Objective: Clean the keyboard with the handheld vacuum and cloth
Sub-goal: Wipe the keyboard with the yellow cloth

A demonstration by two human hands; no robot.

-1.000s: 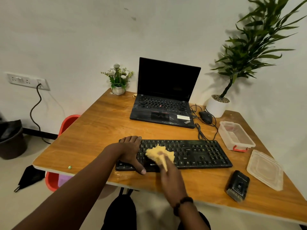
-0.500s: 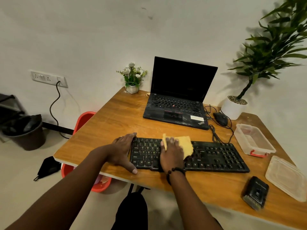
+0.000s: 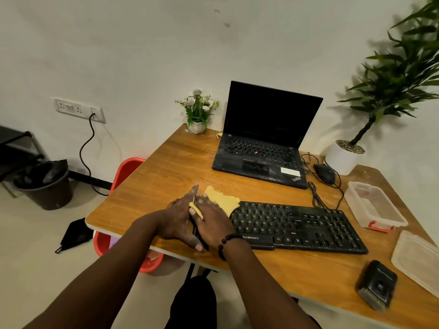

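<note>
Both flat hands are hiding the left end of the black keyboard: the right hand is pressing the soft yellow cloth, and the left hand is lying spread beside it.

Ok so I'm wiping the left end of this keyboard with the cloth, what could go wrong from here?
1. The yellow cloth hangs past the back edge of the Zebronics keyboard, so a wide stroke may sweep crumbs onto the wooden desk rather than lift them.
2. Your right hand presses flat on the keys; hard rubbing could snag a keycap.
3. Your left hand steadies only the left end, so the keyboard might slide toward the handheld vacuum near the desk's front edge.
</note>
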